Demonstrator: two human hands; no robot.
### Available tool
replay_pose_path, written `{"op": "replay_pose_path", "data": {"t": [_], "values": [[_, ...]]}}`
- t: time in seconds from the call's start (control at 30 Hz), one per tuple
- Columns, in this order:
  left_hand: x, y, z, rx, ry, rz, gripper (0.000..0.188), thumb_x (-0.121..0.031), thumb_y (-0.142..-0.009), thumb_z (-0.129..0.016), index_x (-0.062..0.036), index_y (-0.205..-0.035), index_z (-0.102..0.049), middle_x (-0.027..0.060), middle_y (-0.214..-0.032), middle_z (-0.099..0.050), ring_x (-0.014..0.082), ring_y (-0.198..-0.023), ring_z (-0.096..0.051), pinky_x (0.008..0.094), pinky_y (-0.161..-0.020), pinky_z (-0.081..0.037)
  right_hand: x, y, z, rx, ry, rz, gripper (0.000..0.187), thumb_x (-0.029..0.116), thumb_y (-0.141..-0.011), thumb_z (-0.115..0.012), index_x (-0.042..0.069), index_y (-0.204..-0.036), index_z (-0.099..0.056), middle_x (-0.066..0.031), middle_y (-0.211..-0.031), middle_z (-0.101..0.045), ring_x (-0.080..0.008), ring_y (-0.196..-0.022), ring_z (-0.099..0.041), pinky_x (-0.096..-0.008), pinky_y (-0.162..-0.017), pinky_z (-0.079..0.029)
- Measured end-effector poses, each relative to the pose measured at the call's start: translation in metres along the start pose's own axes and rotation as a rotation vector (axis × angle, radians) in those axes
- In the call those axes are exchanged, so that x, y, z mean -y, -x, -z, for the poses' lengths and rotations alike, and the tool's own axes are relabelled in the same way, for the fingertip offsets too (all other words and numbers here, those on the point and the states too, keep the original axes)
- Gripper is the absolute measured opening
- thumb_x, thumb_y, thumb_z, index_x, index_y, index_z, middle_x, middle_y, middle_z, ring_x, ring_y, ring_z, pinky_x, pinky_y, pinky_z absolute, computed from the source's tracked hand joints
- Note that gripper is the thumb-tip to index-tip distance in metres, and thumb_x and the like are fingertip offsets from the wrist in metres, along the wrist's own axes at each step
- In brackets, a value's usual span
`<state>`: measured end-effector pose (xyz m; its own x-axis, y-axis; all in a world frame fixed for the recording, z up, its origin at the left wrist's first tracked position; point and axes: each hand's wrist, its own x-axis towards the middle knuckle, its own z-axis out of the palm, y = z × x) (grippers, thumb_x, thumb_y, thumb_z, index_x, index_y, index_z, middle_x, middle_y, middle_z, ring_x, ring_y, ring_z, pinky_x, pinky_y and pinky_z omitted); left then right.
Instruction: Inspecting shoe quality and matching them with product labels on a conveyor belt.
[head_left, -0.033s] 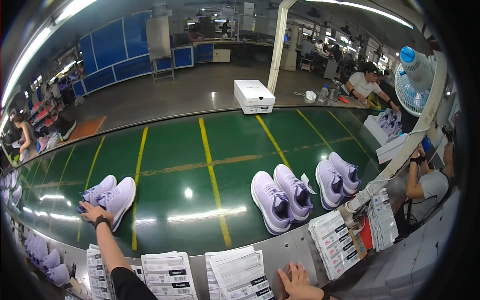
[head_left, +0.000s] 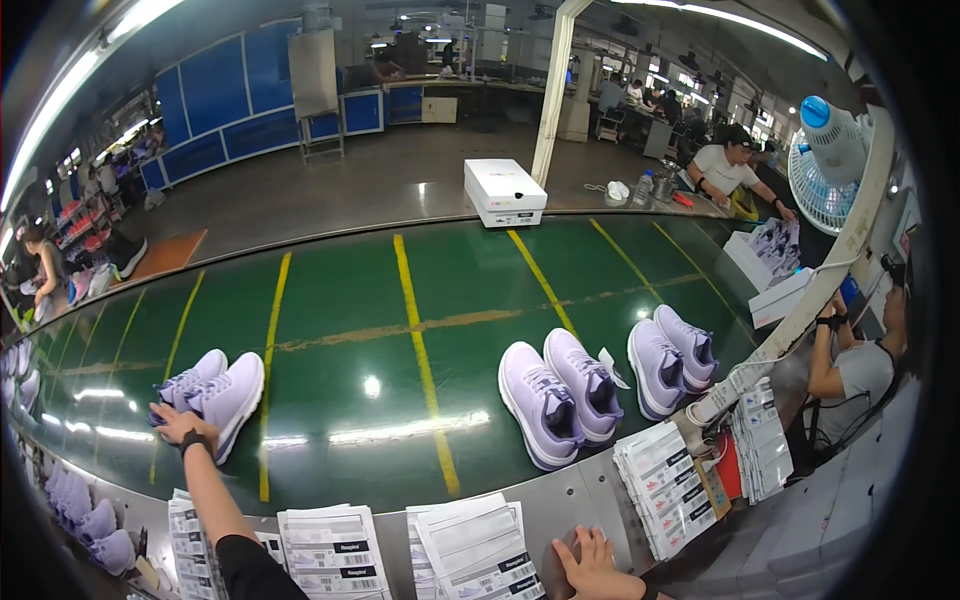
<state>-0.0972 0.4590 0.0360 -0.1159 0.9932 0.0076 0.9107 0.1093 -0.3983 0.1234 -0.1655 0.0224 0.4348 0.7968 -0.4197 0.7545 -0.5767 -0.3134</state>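
My left hand (head_left: 178, 422) reaches out over the green conveyor belt (head_left: 400, 330) and closes over the heels of a pair of lilac sneakers (head_left: 222, 388) lying side by side at the belt's left. It wears a dark wristband and a black sleeve. My right hand (head_left: 590, 565) rests flat with fingers spread on the grey metal ledge at the belt's near edge, holding nothing. To its left lies a stack of printed sheets (head_left: 478, 548).
Two more lilac pairs (head_left: 560, 395) (head_left: 672, 360) lie on the belt to the right. A white shoebox (head_left: 505, 190) stands at the far edge. More sheet stacks (head_left: 330, 550) (head_left: 665, 480) line the ledge. A co-worker (head_left: 850, 370) stands at right under a fan (head_left: 830, 165).
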Motion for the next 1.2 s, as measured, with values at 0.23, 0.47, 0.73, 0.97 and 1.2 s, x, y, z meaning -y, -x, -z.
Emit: {"op": "replay_pose_path", "data": {"t": [0.23,0.47,0.73,0.97,1.2], "values": [[-0.005,-0.013,0.015,0.171,0.186,0.061,0.064,-0.011,-0.043,-0.073,-0.0043,-0.106,-0.067,0.0137,-0.14,-0.036,0.0401,-0.139,-0.005,0.0639,-0.102,-0.026,0.001,-0.016,-0.018,-0.027,-0.049,-0.061,0.131,0.04,-0.05,-0.084,0.014,-0.147,0.0,-0.0363,-0.141,0.003,-0.0637,-0.126,0.003,-0.073,-0.096,-0.015],[-0.029,0.04,-0.017,-0.187,0.161,0.07,0.052,-0.032,-0.063,-0.062,-0.0059,-0.108,-0.065,0.0214,-0.132,-0.044,0.039,-0.134,-0.023,0.0659,-0.099,-0.022,0.001,-0.012,-0.016,0.051,-0.088,-0.065,0.127,0.045,-0.048,-0.085,0.012,-0.146,-0.01,-0.0394,-0.139,0.005,-0.0663,-0.123,0.009,-0.0822,-0.085,-0.005],[-0.008,0.087,0.07,0.1,0.382,-0.509,0.054,-0.041,-0.062,-0.074,-0.0057,-0.101,-0.068,0.0222,-0.117,-0.056,0.0338,-0.115,-0.047,0.0462,-0.096,-0.036,-0.002,0.01,-0.004,-0.027,-0.084,0.088,0.107,0.038,-0.058,-0.082,0.009,-0.143,-0.023,-0.0368,-0.143,-0.001,-0.0629,-0.128,0.002,-0.0798,-0.089,-0.009],[0.048,0.239,0.177,0.6,0.997,-0.844,0.032,-0.027,-0.072,-0.075,0.0016,-0.087,-0.069,0.0072,-0.074,-0.066,0.0133,-0.064,-0.062,0.0236,-0.059,-0.048,0.003,0.03,0.034,-0.114,-1.141,0.329,0.085,0.024,-0.082,-0.068,0.002,-0.144,-0.014,-0.0237,-0.148,-0.018,-0.0348,-0.136,-0.023,-0.0458,-0.108,-0.025],[0.037,0.466,0.082,0.155,0.832,-1.393,0.026,-0.033,-0.068,-0.077,-0.0153,-0.085,-0.066,0.0235,-0.123,-0.042,0.0402,-0.116,-0.032,0.0519,-0.091,-0.028,0.049,0.01,-0.008,-0.421,-1.001,0.073,0.112,0.027,-0.074,-0.076,0.004,-0.144,0.008,-0.0286,-0.148,0.006,-0.0375,-0.14,-0.001,-0.0482,-0.11,-0.014]]}}
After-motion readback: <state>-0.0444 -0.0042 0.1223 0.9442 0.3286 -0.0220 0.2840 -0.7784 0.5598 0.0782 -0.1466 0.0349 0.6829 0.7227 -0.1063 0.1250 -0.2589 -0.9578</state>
